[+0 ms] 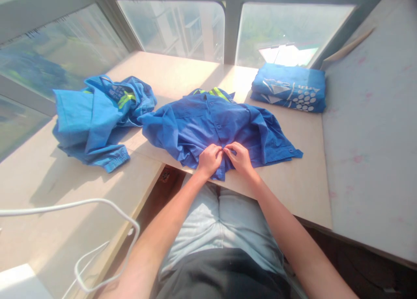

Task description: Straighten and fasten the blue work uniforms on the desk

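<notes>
A dark blue work shirt (195,125) with yellow-green reflective stripes lies spread on the table in front of me, its button placket running down the middle. My left hand (210,159) pinches the front placket near the lower hem. Close beside it, my right hand (239,156) grips the same placket with thumb and forefinger, the fingertips of both hands almost touching. Buttons show higher up on the placket; whatever lies between my fingertips is too small to make out. Part of the hem hangs just over the table's near edge.
A crumpled lighter blue jacket (87,116) with a reflective stripe lies at the left. On the back right sits a folded blue bundle (288,88) with white print. A white cable (97,200) loops over the left table. Windows border the back; a pale panel (371,138) stands right.
</notes>
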Action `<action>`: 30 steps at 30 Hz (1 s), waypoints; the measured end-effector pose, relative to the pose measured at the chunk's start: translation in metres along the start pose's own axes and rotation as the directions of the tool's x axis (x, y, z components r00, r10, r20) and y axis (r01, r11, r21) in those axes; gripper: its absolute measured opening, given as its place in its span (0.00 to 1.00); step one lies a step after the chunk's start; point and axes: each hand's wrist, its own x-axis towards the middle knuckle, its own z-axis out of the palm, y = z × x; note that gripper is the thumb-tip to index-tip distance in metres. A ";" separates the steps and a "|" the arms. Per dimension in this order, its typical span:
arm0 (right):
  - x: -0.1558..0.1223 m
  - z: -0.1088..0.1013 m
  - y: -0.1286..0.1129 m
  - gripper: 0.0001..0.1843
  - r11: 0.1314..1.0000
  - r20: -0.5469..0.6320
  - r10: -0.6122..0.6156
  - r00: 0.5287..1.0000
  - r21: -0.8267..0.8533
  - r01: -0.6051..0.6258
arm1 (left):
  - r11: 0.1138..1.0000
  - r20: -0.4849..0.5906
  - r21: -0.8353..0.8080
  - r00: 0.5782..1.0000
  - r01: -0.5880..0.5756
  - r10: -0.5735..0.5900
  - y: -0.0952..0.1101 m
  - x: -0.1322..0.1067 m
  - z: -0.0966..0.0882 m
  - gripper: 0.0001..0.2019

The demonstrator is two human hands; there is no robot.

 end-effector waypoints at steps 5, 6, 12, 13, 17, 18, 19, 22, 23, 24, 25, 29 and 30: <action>-0.007 0.008 -0.003 0.10 0.982 -0.013 -0.036 0.999 -0.186 0.033 | 0.997 0.022 0.027 0.997 0.070 -0.071 -0.002 0.007 -0.005 0.09; -0.008 0.009 -0.003 0.11 0.975 -0.006 -0.037 0.999 -0.218 0.035 | 0.997 0.026 0.030 0.997 0.067 -0.067 -0.002 0.008 -0.006 0.08; -0.011 0.009 -0.006 0.12 0.916 0.032 -0.045 0.998 -0.397 0.054 | 0.997 0.027 0.057 0.999 0.043 -0.044 -0.002 0.005 -0.003 0.09; -0.011 0.009 -0.006 0.12 0.902 0.032 -0.042 0.999 -0.428 0.052 | 0.998 0.030 0.059 0.999 0.034 -0.036 -0.002 0.004 -0.003 0.09; -0.011 0.010 -0.006 0.12 0.875 0.027 -0.006 1.000 -0.485 0.018 | 0.999 0.054 0.053 0.998 -0.012 0.009 -0.003 0.003 -0.001 0.09; -0.011 0.010 -0.005 0.12 0.875 0.027 0.004 1.000 -0.485 0.010 | 0.998 0.060 0.051 0.998 -0.023 0.020 -0.004 0.003 -0.001 0.09; -0.011 0.011 -0.005 0.12 0.876 0.028 0.012 1.000 -0.483 0.003 | 0.998 0.065 0.048 0.997 -0.034 0.031 -0.004 0.003 -0.002 0.09; -0.011 0.011 -0.005 0.11 0.878 0.015 0.027 1.000 -0.479 -0.016 | 0.997 0.081 0.034 0.995 -0.068 0.065 -0.005 0.004 -0.003 0.08; -0.011 0.011 -0.005 0.11 0.879 0.011 0.031 0.999 -0.476 -0.022 | 0.997 0.084 0.029 0.994 -0.077 0.075 -0.005 0.005 -0.004 0.08; -0.011 0.011 -0.004 0.11 0.882 0.005 0.037 0.999 -0.470 -0.030 | 0.996 0.087 0.019 0.993 -0.087 0.085 -0.005 0.005 -0.004 0.08; -0.010 0.011 -0.003 0.11 0.885 -0.005 0.047 0.999 -0.463 -0.044 | 0.995 0.094 -0.004 0.990 -0.101 0.101 -0.004 0.005 -0.004 0.08; -0.004 0.010 0.001 0.11 0.904 -0.098 0.118 0.988 -0.400 -0.148 | 0.965 0.114 -0.185 0.972 -0.184 0.207 0.001 0.002 -0.004 0.08; -0.003 0.009 0.002 0.10 0.917 -0.114 0.121 0.986 -0.368 -0.155 | 0.956 0.107 -0.221 0.969 -0.193 0.221 0.001 0.001 -0.004 0.08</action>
